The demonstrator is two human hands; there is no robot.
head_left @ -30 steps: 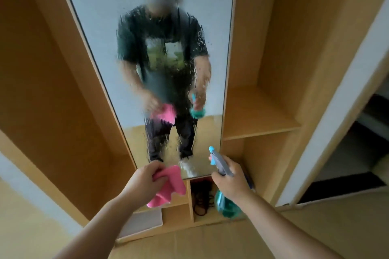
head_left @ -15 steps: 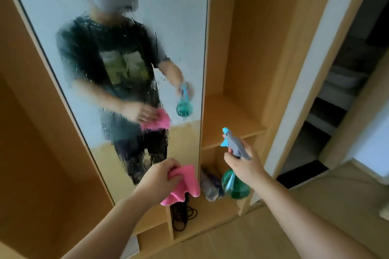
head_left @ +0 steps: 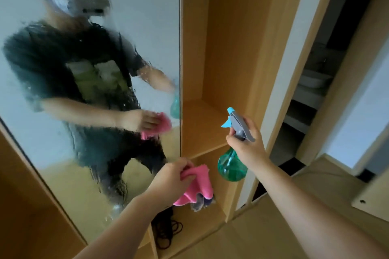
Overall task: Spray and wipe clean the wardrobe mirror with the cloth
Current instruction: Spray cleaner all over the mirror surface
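The soft, light cloth [head_left: 196, 185] is being bunched in the closed left hand [head_left: 171, 176] just right of the wet, fragile mirror [head_left: 147, 17], while the light bottle [head_left: 231, 166], farther right, is being gripped at its neck by the closed right hand [head_left: 246, 145].

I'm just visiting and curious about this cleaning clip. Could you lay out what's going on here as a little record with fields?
setting: wooden wardrobe with open shelves
mirror: wet, droplets and streaks running down the glass
left hand: grips a pink cloth, held just off the glass near the mirror's lower right corner
right hand: holds a green spray bottle by its grey trigger head, nozzle pointing left toward the mirror
lower shelf: coiled black cord
wiping: not yet begun
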